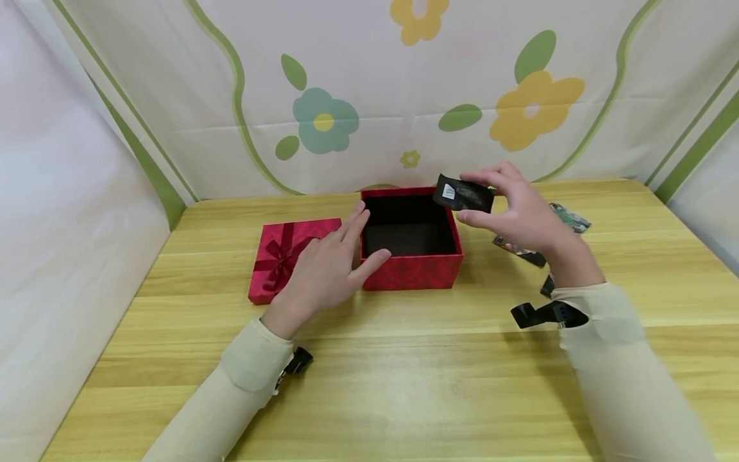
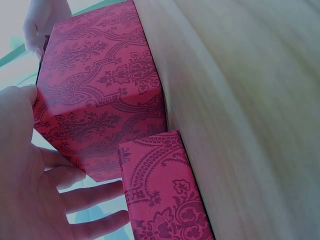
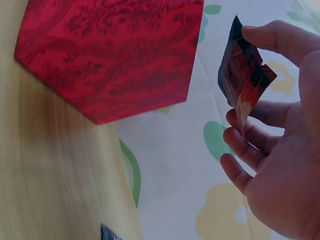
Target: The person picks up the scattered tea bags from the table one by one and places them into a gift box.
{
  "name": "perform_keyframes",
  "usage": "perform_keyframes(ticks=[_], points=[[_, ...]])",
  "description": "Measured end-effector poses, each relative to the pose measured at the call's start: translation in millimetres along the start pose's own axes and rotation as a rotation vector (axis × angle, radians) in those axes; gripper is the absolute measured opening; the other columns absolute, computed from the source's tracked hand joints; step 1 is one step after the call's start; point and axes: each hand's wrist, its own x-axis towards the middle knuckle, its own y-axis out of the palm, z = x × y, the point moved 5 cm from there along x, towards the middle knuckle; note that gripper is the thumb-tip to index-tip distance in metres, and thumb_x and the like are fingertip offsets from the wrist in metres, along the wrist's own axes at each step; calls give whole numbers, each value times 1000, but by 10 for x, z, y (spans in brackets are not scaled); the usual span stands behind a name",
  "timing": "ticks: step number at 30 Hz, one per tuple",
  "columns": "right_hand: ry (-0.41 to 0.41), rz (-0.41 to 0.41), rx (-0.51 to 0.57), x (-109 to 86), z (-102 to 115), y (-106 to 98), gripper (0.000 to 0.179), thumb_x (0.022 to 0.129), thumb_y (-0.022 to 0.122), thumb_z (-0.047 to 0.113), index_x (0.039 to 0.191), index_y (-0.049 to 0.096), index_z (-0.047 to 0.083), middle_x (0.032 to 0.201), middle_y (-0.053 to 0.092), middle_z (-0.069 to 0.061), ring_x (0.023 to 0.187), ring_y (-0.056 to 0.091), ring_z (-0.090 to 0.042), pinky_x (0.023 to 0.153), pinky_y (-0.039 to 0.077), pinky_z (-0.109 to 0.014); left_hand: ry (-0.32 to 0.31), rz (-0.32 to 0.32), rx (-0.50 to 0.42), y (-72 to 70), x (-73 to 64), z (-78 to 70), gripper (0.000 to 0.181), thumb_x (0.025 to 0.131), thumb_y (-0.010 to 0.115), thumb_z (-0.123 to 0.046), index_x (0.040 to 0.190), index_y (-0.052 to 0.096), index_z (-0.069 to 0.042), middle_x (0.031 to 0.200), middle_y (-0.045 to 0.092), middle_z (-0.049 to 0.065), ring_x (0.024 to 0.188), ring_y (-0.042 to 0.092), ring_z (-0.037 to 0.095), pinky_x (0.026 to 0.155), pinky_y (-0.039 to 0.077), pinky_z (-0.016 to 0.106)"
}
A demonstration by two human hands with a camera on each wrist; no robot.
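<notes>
A red patterned gift box (image 1: 412,273) stands uncovered on the table, its dark inside visible. At its left rim rests my left hand (image 1: 326,269), fingers straight, with the thumb near the front left corner. In the left wrist view that hand (image 2: 30,185) lies along the box side (image 2: 100,65). Thumb and fingers of my right hand (image 1: 519,208) pinch a small black sachet (image 1: 464,194) above the box's right rim. The right wrist view shows the sachet's (image 3: 245,75) printed red and black side, held between thumb and fingertips.
The red lid (image 1: 271,253) with a dark red bow lies left of the box, partly behind the left hand. Several more sachets (image 1: 568,218) lie on the wooden table (image 1: 404,378) at the right, partly hidden by the right arm. A flowered cloth (image 1: 381,77) hangs behind.
</notes>
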Motion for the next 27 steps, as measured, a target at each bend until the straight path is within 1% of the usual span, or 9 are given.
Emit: perform_keyframes(ticks=[2,5,8,10,11,16,20,22,27], points=[[-2,3,-6,22,28,30,64,95,79,35,154,56,25,146,44,-5,137,41,-36,68,53,-33,-1,1,-2,2,1,2,88,103,42,-72,172,21,-21,180,16,-7,65,56,13,50,35,29],[-24,1,-24,60,74,75,66,94,80,36,154,57,24,147,46,-6,140,40,-32,98,45,-40,-4,3,-1,2,-1,1,88,104,42,-72,172,21,-21,180,16,-6,63,57,16,51,36,29],[-38,5,-11,78,118,123,66,93,81,37,153,58,25,147,47,-6,142,39,-28,112,38,-54,-9,6,0,1,0,-6,88,104,42,-72,172,21,-21,180,15,-6,70,64,19,55,39,28],[-51,9,3,95,149,159,66,93,82,37,153,58,24,147,48,-6,145,38,-27,119,32,-59,-12,9,0,0,0,-9,88,104,41,-72,172,21,-21,180,15,-6,77,67,20,57,42,28],[-56,11,9,104,163,178,65,93,81,37,153,58,24,146,48,-5,145,38,-26,121,31,-60,-12,9,-1,-1,0,-12,88,104,41,-72,172,21,-20,180,15,-6,84,69,20,59,43,28],[-90,24,26,177,209,286,65,94,80,35,153,58,21,144,49,-8,144,40,-27,123,31,-61,-8,11,-3,2,0,-13,87,104,41,-72,172,21,-20,180,15,-6,91,71,20,61,44,28],[-99,37,38,216,250,357,65,93,80,33,153,58,20,142,50,-9,145,42,-28,124,30,-61,-4,8,0,1,0,-10,87,104,40,-72,172,21,-20,180,15,-6,74,65,17,58,41,29],[-99,42,51,228,275,387,64,93,81,33,152,59,19,142,51,-10,144,43,-29,123,31,-60,-5,7,0,0,-1,-11,87,104,40,-72,172,21,-20,180,15,-6,63,57,16,56,40,30],[-102,61,83,262,296,471,63,92,81,30,151,60,18,140,52,-10,135,48,-28,117,36,-55,-7,8,0,-6,-3,-12,87,104,40,-72,172,21,-20,180,15,-6,91,72,24,64,44,29]])
